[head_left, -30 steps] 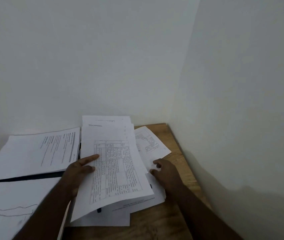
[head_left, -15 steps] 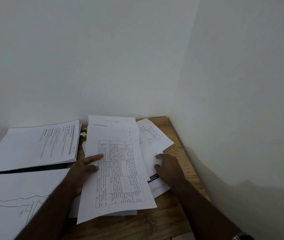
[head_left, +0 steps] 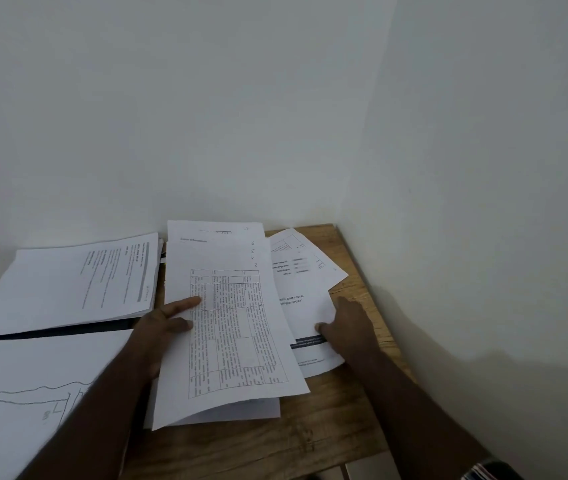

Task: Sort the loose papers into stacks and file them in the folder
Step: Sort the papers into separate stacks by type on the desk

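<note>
On the wooden table [head_left: 310, 441], the right hand [head_left: 348, 327] has slid flat, fingers straight, onto white printed sheets [head_left: 306, 306]; the left hand [head_left: 164, 327] grips the table-printed white page [head_left: 230, 334], so sorting continues.

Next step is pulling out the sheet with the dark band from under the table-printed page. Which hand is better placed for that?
Right. The right hand already rests on the dark-banded sheet, fingers at its exposed edge. The left hand holds the table-printed page, thumb on top, so it looks better used keeping that pile steady.
</note>
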